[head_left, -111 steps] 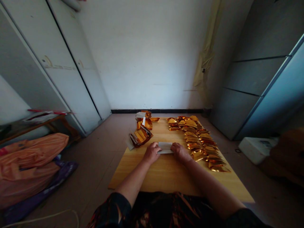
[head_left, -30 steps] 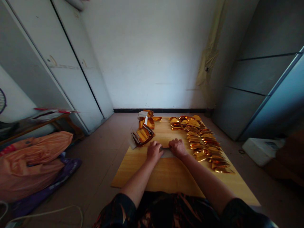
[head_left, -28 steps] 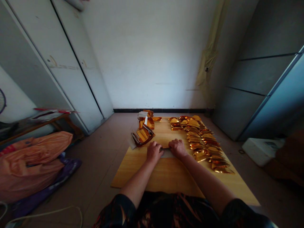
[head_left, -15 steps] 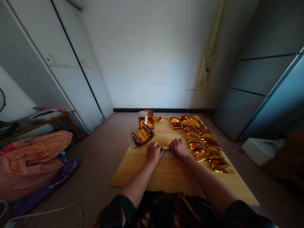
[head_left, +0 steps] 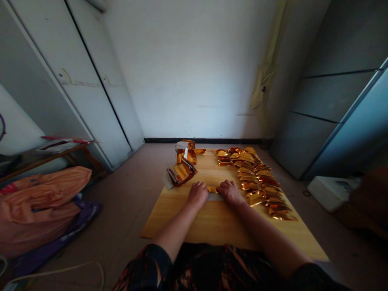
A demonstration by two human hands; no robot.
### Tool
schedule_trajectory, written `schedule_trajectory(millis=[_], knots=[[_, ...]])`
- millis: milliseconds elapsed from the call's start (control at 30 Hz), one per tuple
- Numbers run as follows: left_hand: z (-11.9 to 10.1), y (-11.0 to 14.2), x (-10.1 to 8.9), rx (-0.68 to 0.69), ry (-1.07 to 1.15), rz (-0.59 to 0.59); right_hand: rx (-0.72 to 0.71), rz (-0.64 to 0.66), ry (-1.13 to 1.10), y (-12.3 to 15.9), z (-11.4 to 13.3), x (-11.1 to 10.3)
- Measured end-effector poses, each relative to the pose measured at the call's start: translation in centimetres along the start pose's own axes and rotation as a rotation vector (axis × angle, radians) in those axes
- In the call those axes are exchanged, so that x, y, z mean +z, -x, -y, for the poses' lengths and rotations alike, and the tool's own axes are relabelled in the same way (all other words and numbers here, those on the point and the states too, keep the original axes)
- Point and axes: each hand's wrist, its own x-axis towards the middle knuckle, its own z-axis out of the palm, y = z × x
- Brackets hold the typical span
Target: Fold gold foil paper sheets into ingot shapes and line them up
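Note:
A sheet of gold foil paper [head_left: 213, 189], partly rolled or folded, spans the gap between my hands, with a pale edge [head_left: 215, 197] showing on the near side. My left hand [head_left: 198, 194] has its fingers curled over the paper's left end. At the other end, my right hand [head_left: 231, 192] presses and grips it with bent fingers. Left of and beyond my hands lies a stack of flat gold foil sheets [head_left: 182, 171]. Rows of folded gold foil pieces [head_left: 250, 176] lie close by my right hand. The fingertips are partly hidden.
The work stands on a wooden board [head_left: 169, 218]. More foil paper bundles [head_left: 186, 146] lie at its far left corner. A grey cabinet [head_left: 330, 93] stands to the right beside a white box [head_left: 325, 192]. Orange plastic bags [head_left: 45, 194] are heaped at the left.
My hands have turned slightly and stay at the paper's ends. More of the gold strip's face shows between them. The stacks and folded pieces have not moved.

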Motion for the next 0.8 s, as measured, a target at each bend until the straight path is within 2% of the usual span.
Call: schedule_trajectory(millis=[200,367,433,500,600,667,800], knots=[[0.2,-0.2,0.5,0.046,0.016,0.009,0.169,-0.015,-0.068,0.7,-0.3,0.7],[0.2,-0.3,0.9,0.052,0.012,0.005,0.224,-0.079,-0.105,0.5,-0.5,1.2],[0.2,-0.3,1.1,0.058,0.006,0.001,0.186,-0.161,-0.1,0.5,-0.6,1.2],[0.3,-0.3,1.3,0.058,-0.001,-0.002,0.087,-0.234,-0.079,0.6,-0.8,1.3],[0.2,-0.4,1.2,0.053,-0.015,-0.011,-0.052,-0.263,-0.053,0.5,-1.0,1.3],[0.0,-0.3,1.0,0.065,-0.032,-0.008,-0.059,-0.248,-0.062,0.3,-1.2,1.5],[-0.4,0.0,0.1,0.086,-0.082,0.003,0.056,-0.207,-0.145,-0.3,-1.5,1.7]])
